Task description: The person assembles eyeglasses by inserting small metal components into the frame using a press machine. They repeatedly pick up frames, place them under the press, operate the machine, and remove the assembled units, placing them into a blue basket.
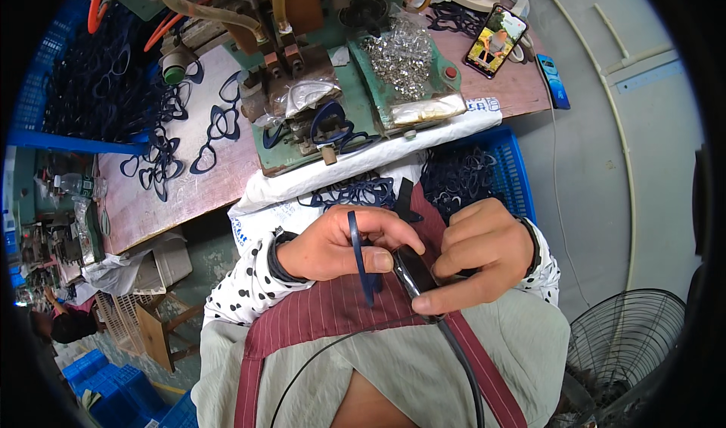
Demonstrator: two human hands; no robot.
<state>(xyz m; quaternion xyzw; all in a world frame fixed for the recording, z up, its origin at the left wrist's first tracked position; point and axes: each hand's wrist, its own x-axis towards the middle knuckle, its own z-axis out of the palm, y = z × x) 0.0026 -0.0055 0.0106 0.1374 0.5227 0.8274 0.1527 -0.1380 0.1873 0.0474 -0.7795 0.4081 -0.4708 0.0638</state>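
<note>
My left hand point(321, 245) is closed, with thumb and fingers round one end of a small black device point(414, 271) that has a glossy face. A dark blue spectacle frame point(357, 255), seen nearly edge-on, is also held in that hand and hangs down over the apron. My right hand point(490, 245) grips the device's other end, its index finger at the lower edge. A black cable point(458, 346) runs down from the device across my maroon striped apron point(318, 311). The right fingertips behind the device are partly hidden.
A green bench machine point(302, 80) with another blue frame in its fixture stands ahead, beside a heap of small metal parts point(401, 61). Blue crates of frames sit at left point(30, 88) and right point(516, 172). A phone point(495, 41) lies far right; a fan point(631, 345) stands near right.
</note>
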